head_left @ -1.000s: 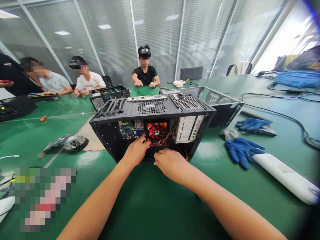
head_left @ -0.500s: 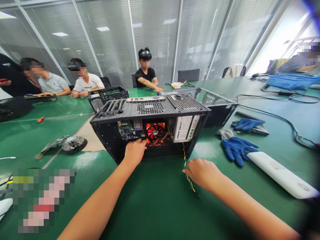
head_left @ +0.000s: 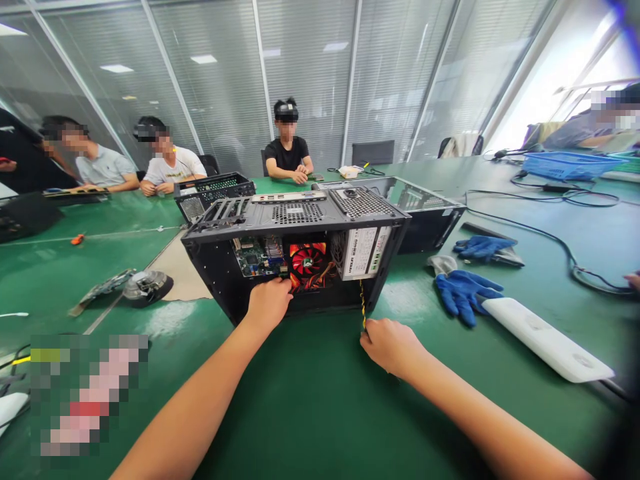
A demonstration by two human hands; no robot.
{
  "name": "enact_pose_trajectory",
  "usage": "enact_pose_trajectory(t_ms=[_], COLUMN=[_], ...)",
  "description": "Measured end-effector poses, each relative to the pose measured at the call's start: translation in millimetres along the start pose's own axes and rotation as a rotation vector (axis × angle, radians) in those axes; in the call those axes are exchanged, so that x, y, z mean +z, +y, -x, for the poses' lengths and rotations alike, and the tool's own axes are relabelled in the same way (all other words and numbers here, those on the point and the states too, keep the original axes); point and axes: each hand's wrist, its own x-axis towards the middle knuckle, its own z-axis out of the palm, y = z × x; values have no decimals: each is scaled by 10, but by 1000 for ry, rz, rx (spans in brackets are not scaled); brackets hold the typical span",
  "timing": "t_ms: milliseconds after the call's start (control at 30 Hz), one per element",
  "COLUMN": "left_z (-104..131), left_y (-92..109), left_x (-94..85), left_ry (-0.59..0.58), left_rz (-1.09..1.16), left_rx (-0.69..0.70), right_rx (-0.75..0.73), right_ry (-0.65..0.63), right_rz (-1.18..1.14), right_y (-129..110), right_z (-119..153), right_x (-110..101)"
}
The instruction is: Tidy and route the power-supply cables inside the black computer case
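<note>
A black computer case (head_left: 295,223) lies on the green table in front of me, its open side facing me. Inside it are a green motherboard (head_left: 255,258), a red and black fan (head_left: 307,261) and a white-labelled power supply (head_left: 367,253). My left hand (head_left: 269,299) grips the case's near lower edge, its fingertips curled inward beside the fan. From below the power supply hangs a twisted yellow and black cable (head_left: 363,303). My right hand (head_left: 390,341) is closed around that cable, and its free end is hidden.
Behind the case stands another open case (head_left: 430,223). Blue gloves (head_left: 463,288) and a white power strip (head_left: 547,339) lie to the right. A round metal part (head_left: 145,287) sits at left near brown cardboard. Several people sit around the table.
My right hand has closed around the twisted cable, which dangled beside it before. My left hand stays at the case edge. The person opposite has drawn an outstretched arm back.
</note>
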Motion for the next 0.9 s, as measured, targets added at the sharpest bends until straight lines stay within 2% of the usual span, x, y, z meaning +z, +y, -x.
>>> enact_pose_trajectory(t_ms=[67, 167, 267, 367, 467, 567, 667, 733, 800, 900], left_z=[1, 3, 37, 112, 188, 247, 314, 370, 425, 476], left_y=[1, -9, -8, 18, 47, 68, 101, 131, 155, 168], left_x=[-52, -194, -357, -447, -423, -331, -244, -203, -170, -113], left_ry=[19, 52, 28, -28, -141, -287, -396, -417, -454, -591], left_rz=[37, 168, 398, 591, 700, 868, 1083, 1212, 1301, 1464], left_rx=[-8, -1, 82, 127, 105, 16, -106, -181, -202, -198], right_rx=[-36, -193, -179, -156, -127, -80, -11, 28, 62, 141], right_ry=[12, -98, -295, -350, -375, -339, -209, -172, -135, -20], right_rz=[-168, -631, -1180, -1490, -1664, -1759, -1840, -1881, -1926, -1988], right_y=[13, -21, -159, -365, -555, -676, -735, -754, -768, -789], right_z=[36, 128, 231, 287, 268, 176, 39, -57, -139, -228], right_x=[-48, -154, -240, -274, -265, -227, -173, -138, -115, -93])
